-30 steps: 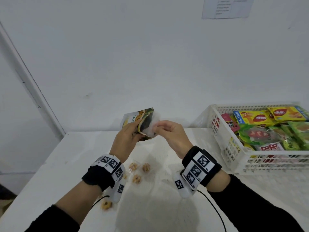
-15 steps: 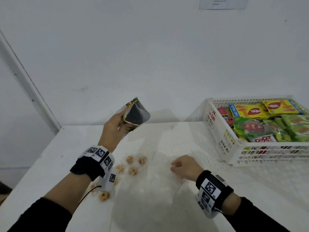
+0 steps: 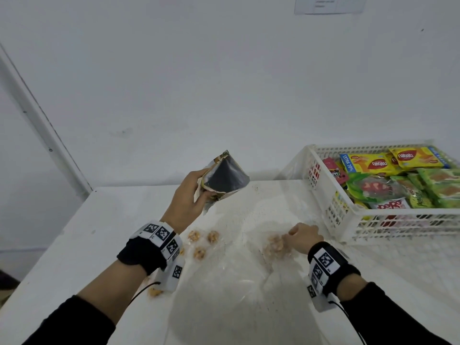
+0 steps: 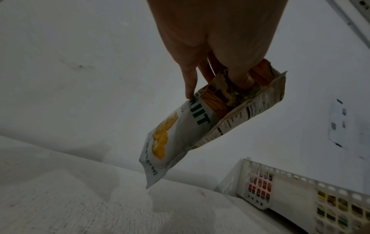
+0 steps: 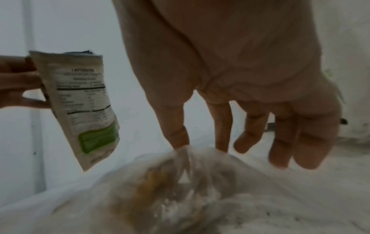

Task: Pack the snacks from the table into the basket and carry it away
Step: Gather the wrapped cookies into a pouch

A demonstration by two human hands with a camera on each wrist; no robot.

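The person is partway through the packing step: the white basket (image 3: 331,207) is sitting at the right end of the worktop (image 3: 74,232) and is already holding many packets, while loose snacks are lying on the worktop well apart from it. The left hand (image 3: 185,195) is holding an opened snack pouch (image 3: 224,179) up in the air above the worktop, thumb and fingers curled round its upper part, its dark open mouth turning toward the head camera; from the left wrist view the pouch (image 4: 192,126) is hanging tilted, one lower corner pointing down. The right hand (image 3: 302,236) is resting low on the worktop, just in front of the basket, its thumb and forefinger pinching the gathered top of a small clear wrapper with a snack piece inside (image 3: 275,245); the other fingers are hanging loosely, as the right wrist view shows (image 5: 250,139), though that picture is blurred. Three more wrapped pieces (image 3: 202,242) are lying near the left wrist, and another (image 3: 154,292) under the left forearm. The likely next move is lifting the pinched piece into the pouch or straight to the basket; this calls for keeping the pouch mouth open and steady and keeping a light pinch so the thin wrapper is not slipping.
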